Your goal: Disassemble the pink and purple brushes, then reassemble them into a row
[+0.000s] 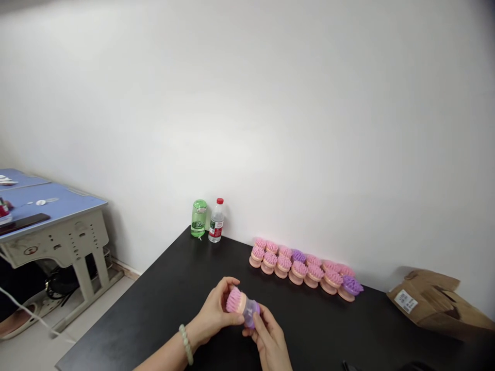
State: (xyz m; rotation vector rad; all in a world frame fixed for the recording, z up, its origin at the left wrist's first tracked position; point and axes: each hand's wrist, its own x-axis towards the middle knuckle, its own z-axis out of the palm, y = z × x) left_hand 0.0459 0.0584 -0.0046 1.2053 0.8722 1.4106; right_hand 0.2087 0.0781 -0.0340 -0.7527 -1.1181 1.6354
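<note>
Over the black table, both hands hold one small brush between them. It has pink bristles, a pale peach collar, a see-through middle and a purple end. Fingers and thumb of my left hand, with a beaded bracelet at the wrist, grip the bristle and collar end. My right hand is closed round the purple end. Beyond them, two rows of similar brushes stand bristles up near the wall, mostly pink. A purple-topped brush sits at the right end of the front row; another purple one is in the back row.
A green tumbler and a red-capped water bottle stand at the table's far left corner. At the right lies an opened brown cardboard box. A blue desk is across a floor gap, with a person's foot beneath.
</note>
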